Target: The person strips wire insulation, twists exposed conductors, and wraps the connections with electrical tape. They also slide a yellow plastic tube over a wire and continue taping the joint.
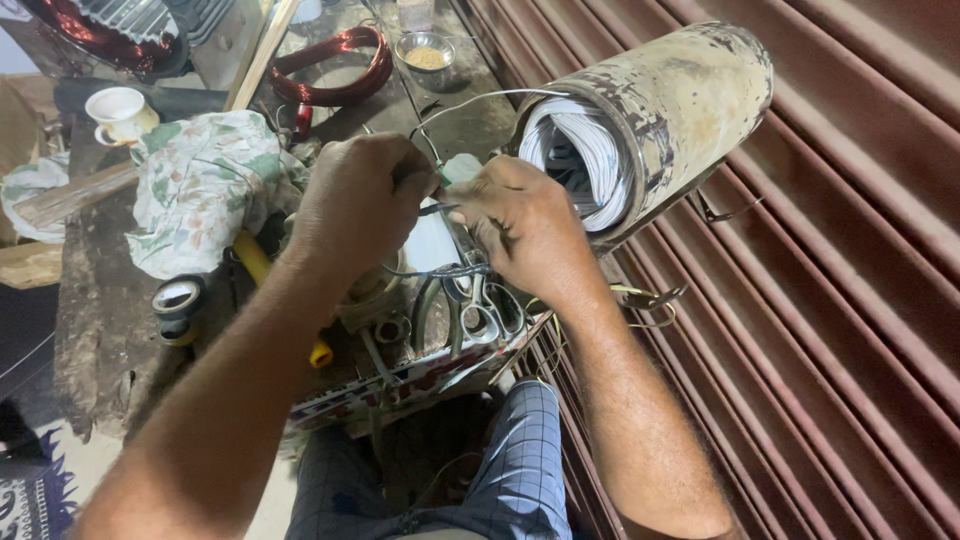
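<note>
White insulating sheets (590, 160) line the open end of a worn, rusty metal cylinder (665, 110) that lies tilted against a ribbed reddish shutter (850, 280). Both hands meet just in front of that open end. The left hand (355, 205) is curled closed, its fingertips pinching a thin grey wire (480, 98) that arcs up from the hands to the cylinder's mouth. The right hand (525, 230) is also closed, thumb and fingers pressed on the same wire and on a small pale piece (460, 168) between the two hands; what exactly that piece is I cannot tell.

Below the hands, scissors (480, 315) and other small metal tools lie in a shallow box (420, 385) with a printed rim. A flowered cloth (205, 190) sits bunched on the counter (100, 320) to the left, with a yellow-handled tool (255, 262) poking out from under the left forearm and rolls of tape (177, 300) near it. Farther back are a coil of copper wire (335, 70), a white cup (118, 112) and a small steel bowl (426, 52) holding yellowish powder. The person's checked shorts (520, 470) show at the bottom.
</note>
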`<state>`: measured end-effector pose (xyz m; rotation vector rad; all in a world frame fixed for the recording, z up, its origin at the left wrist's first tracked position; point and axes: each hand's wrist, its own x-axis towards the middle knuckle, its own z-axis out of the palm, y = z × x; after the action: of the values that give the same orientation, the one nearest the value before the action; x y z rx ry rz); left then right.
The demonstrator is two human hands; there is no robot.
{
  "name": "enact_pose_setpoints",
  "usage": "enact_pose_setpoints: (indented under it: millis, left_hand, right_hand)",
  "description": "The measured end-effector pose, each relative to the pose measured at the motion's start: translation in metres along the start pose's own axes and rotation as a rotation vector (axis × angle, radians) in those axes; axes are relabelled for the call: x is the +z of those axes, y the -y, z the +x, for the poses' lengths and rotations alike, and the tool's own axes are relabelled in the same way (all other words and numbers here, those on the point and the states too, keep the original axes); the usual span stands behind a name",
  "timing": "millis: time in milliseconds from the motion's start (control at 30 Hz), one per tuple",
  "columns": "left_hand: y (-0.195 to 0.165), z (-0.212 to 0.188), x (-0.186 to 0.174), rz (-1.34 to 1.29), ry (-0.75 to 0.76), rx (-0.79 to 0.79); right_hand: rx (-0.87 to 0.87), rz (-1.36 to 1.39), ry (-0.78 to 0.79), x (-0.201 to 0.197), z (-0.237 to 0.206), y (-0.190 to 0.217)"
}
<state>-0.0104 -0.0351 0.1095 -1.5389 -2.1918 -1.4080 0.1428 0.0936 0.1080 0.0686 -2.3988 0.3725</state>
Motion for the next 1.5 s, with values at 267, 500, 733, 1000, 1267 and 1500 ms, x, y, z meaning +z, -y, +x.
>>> enact_pose_setpoints:
  millis: [267,500,733,1000,1267,1500]
  left_hand:
    - [0.007,-0.019,-0.020,0.097,0.020,0.557]
    - [0.027,-0.030,0.004,0.413,-0.201,0.527]
    - [0.019,-0.040,0.003,0.472,-0.383,0.711]
    - [0.012,-0.058,0.012,0.321,-0.296,0.657]
    - [-0.003,-0.068,0.023,0.088,-0.427,0.451]
    - [0.005,-0.021,0.001,-0.123,-0.100,-0.028]
  right_hand:
    - [0.095,-0.054,0.099,-0.003,0.001,0.002]
    - [0.132,0.052,0.171,-0.008,0.006,0.002]
    - [0.085,0.109,0.160,-0.012,0.009,0.002]
    - [0.089,0.138,-0.002,-0.006,0.009,0.007]
    - [0.101,0.125,-0.049,0.001,0.005,0.003]
    - [0.041,0.078,-0.020,0.001,0.000,0.002]
